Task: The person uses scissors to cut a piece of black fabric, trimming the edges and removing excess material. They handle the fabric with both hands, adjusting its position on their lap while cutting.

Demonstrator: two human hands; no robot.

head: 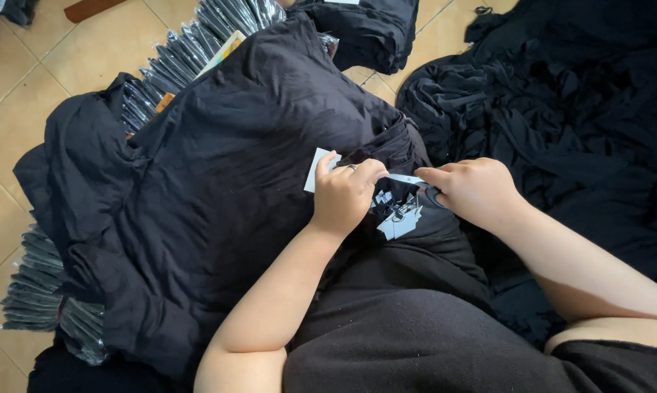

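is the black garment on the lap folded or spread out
Spread out, not neatly folded: the black garment lies open and rumpled across the lap and the stacked packets, with the left hand at its edge.

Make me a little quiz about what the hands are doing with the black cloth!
1. True or false: the left hand holds a white paper tag.
2. What lies under both hands? A) black garment B) red towel C) wooden board
3. Fill in: below the right hand lies a bunch of small white ___.

Key: 1 true; 2 A; 3 tags.
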